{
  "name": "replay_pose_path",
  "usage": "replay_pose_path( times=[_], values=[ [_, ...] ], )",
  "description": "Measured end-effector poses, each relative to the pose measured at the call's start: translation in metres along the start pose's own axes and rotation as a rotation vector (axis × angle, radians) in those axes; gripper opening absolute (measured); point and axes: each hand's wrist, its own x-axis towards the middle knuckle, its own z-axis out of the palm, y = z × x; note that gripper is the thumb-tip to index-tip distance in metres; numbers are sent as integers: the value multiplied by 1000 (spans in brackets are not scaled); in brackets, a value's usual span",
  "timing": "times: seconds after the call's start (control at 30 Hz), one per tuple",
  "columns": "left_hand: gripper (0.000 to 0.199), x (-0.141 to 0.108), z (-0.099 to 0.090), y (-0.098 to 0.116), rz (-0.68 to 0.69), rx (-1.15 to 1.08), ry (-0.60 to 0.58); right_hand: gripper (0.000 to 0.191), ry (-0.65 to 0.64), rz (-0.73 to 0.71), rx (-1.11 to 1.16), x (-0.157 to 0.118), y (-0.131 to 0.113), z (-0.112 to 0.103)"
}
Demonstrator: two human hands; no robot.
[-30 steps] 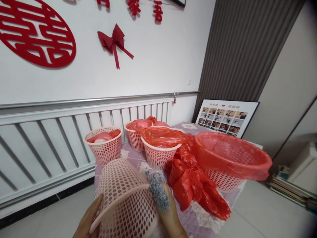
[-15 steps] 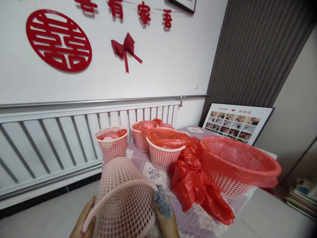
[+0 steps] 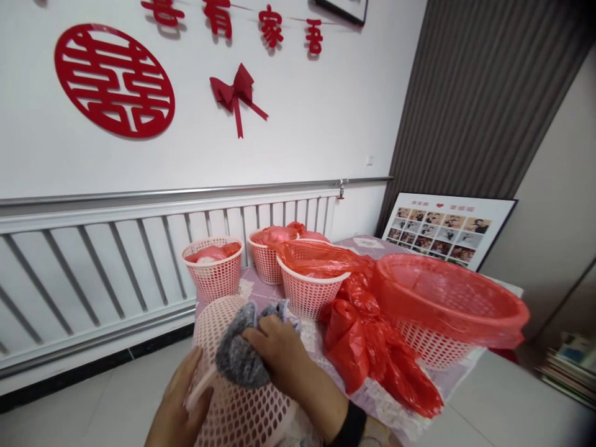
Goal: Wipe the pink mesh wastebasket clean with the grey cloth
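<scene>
A pale pink plastic mesh basket [image 3: 218, 329] lies tipped on its side at the near end of the table, its mouth toward me. My left hand [image 3: 182, 397] grips its rim on the left, thumb on one side and fingers on the other. My right hand [image 3: 274, 347] is closed on a bunched grey cloth [image 3: 244, 351], which lies over the upper rim and hides part of it. Just beyond stand a pink basket with red plastic inside [image 3: 214, 273] and another basket draped with a red bag [image 3: 310, 292].
A large basket lined with red plastic [image 3: 447, 310] stands at the right, beside a heap of red plastic bags [image 3: 367, 347]. Another filled basket [image 3: 267, 261] is behind. A radiator [image 3: 116, 267] runs along the wall. A photo board [image 3: 447, 230] leans at the back right.
My right hand with the grey cloth has moved from the basket's right side up and left, over its upper rim. My left hand has shifted slightly right and up, still on the rim.
</scene>
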Motion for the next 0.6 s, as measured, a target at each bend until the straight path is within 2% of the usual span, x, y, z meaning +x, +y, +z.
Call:
replay_pose_path(
  times=[0.03, 0.1, 0.17, 0.23, 0.3, 0.4, 0.53, 0.6],
  values=[
    [53, 10, -5, 6, 45, 5, 17, 26, 12, -7, 3, 1, -8, 2],
    [50, 23, -11, 16, 154, 10, -50, 28, 44, 11, 32, 0, -17, 7],
    [50, 26, -11, 21, 232, 37, -138, 31, 71, 61, 65, -7, -16, 13],
    [52, 23, -9, 20, 269, 81, -179, 34, 95, 128, 106, -18, -7, 20],
    [55, 16, -8, 14, 275, 114, -177, 37, 135, 218, 190, -30, 6, 29],
    [54, 9, -11, 4, 266, 109, -161, 33, 236, 390, 419, -52, 26, 49],
    [50, 6, -14, 2, 242, 95, -139, 23, 405, 660, 730, -85, 43, 88],
    [48, 7, -14, 5, 220, 86, -134, 27, 484, 778, 817, -101, 47, 110]
  ],
)
